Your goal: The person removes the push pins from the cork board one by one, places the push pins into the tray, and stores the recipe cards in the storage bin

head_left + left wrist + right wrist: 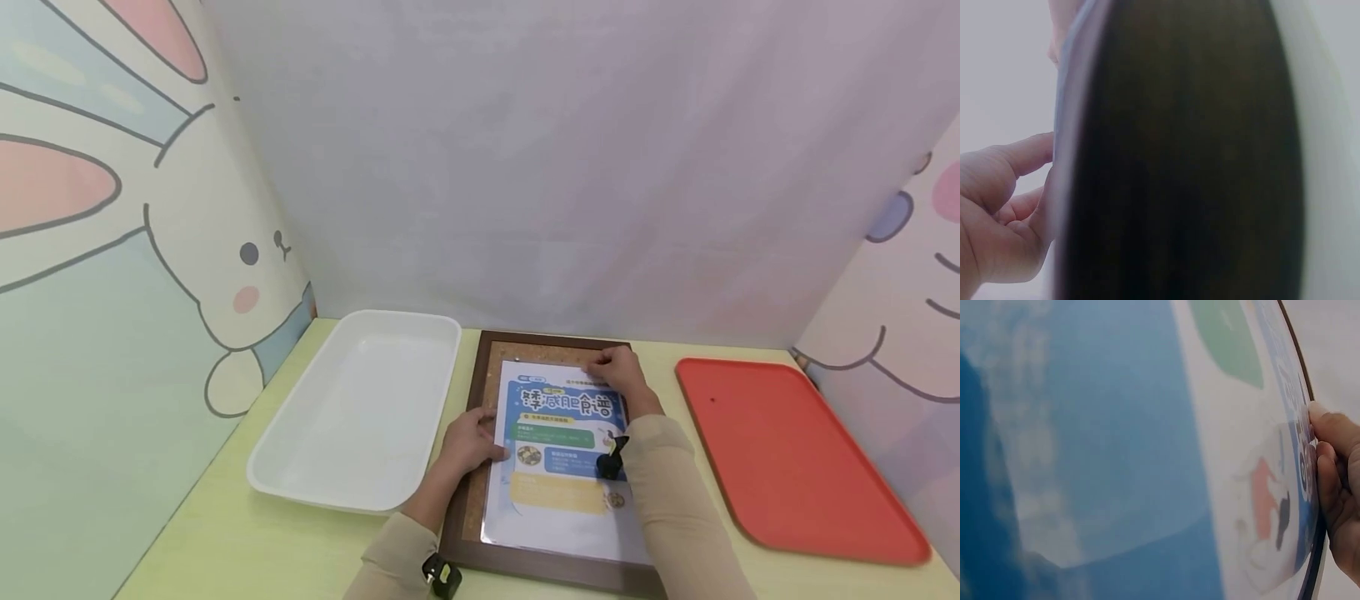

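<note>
A printed sheet (pixel 555 533) with a glossy surface and blue, green and yellow blocks lies on a brown-framed cork board (pixel 474 508). At the sheet's left edge, my left hand (pixel 467 442) rests with its thumb and fingers spread apart, touching the edge and board. My right hand (pixel 621 373) bends over the sheet's top edge near its right corner, fingertips close together against it. Whether those fingertips pinch something small is hidden. A small dark spot, perhaps a pin, shows at the sheet's top left. The right wrist view shows the right fingers (pixel 1335 434) at the sheet's edge.
To the left of the board stands a deep white tray (pixel 258 467). A red tray (pixel 810 467) lies to the right, with a tiny dark object (pixel 712 400) in it. Walls with cartoon rabbits and a pale curtain (pixel 555 167) enclose the yellow-green table (pixel 225 533).
</note>
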Tool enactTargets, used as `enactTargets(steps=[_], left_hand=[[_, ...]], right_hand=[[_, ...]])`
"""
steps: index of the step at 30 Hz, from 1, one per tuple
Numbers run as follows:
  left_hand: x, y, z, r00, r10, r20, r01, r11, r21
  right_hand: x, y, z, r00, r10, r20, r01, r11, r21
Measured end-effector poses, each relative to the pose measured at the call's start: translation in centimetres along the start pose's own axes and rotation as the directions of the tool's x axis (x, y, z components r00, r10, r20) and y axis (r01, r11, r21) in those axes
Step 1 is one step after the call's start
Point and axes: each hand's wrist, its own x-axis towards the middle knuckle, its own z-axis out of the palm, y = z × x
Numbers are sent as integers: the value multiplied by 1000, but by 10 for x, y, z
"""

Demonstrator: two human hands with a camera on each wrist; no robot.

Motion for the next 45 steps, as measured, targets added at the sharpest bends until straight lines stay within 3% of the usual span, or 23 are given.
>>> enactTargets(steps=[8, 19, 34, 45], left_hand=[[-1, 1, 2, 1000, -10, 10, 10, 1000, -17], [0, 0, 2, 1000, -15, 13, 15, 1000, -11], [2, 0, 0, 1000, -30, 4, 30, 1000, 6], [1, -2, 0, 1000, -10, 2, 10, 1000, -14]], right_hand=[[-1, 0, 1, 999, -20, -36, 18, 998, -55], [2, -4, 3, 999, 24, -28, -27, 994, -104], [5, 0, 3, 999, 25, -33, -26, 999, -25], [2, 1, 2, 1000, 6, -23, -6, 1000, 3]])
